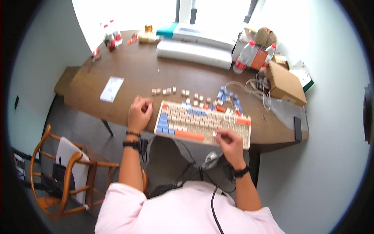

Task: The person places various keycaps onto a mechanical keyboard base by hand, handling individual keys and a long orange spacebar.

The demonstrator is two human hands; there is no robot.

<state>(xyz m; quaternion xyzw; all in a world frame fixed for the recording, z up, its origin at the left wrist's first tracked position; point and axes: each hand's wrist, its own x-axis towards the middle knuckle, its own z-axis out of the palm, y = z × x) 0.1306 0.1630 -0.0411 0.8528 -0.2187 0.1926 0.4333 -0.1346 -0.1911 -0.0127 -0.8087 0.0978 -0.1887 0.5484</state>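
A cream keyboard (pixel 187 121) with blue and orange keys lies along the table's front edge, some of its key places showing no cap. Over its lower right part, my right hand (pixel 231 146) pinches a small white keycap (pixel 214 133) between thumb and fingertips. My left hand (pixel 140 115) rests on the tabletop just left of the keyboard, fingers curled in loosely, with nothing visible in them. Loose white keycaps (pixel 167 91) lie in small groups behind the keyboard. Blue keycaps (pixel 223 94) and orange keycaps (pixel 220 109) are heaped behind its right half.
On the brown table (pixel 132 70), a white card (pixel 112 89) lies at the left. Long boxes (pixel 194 52) stand at the back, plastic bottles (pixel 244 57) and a cardboard box (pixel 286 84) at the right. A white cable (pixel 255 91) loops beside them. A wooden chair (pixel 70 175) stands lower left.
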